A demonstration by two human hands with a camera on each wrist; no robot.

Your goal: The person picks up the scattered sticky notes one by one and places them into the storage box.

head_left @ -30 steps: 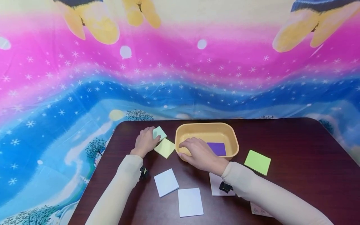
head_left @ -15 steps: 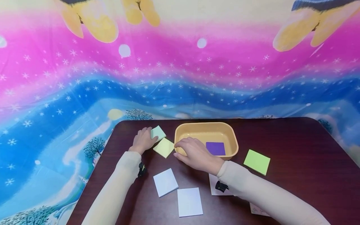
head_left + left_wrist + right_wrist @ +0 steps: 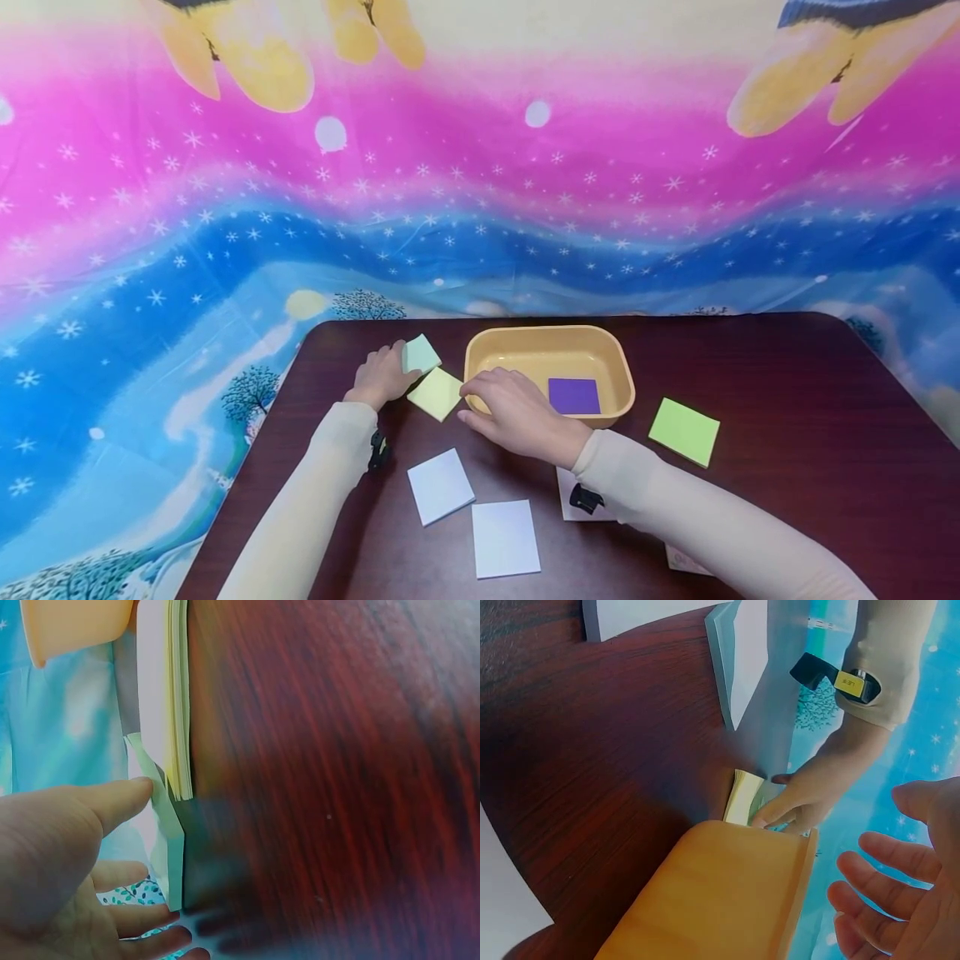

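At the far left of the table, my left hand (image 3: 380, 374) holds a pale green sticky note pad (image 3: 422, 353) between thumb and fingers. In the left wrist view the thumb touches the green pad (image 3: 166, 840) and the fingers lie beyond it. A pale yellow pad (image 3: 437, 393) lies against it, nearer me. My right hand (image 3: 521, 414) hovers over the left front rim of a yellow plastic tray (image 3: 551, 333). Its fingers are loosely bent and hold nothing, with the tips close to the yellow pad. A purple pad (image 3: 574, 396) lies inside the tray.
Two white pads (image 3: 442, 487) (image 3: 506, 539) lie near the front. Another pale pad (image 3: 573, 500) and a patterned one (image 3: 686, 562) are partly under the right arm. A bright green pad (image 3: 685, 432) lies right of the tray. A printed cloth (image 3: 525, 208) hangs behind the table.
My right hand has moved left, from over the tray to its left rim, closer to the yellow pad. The left hand stays at the pale green pad.
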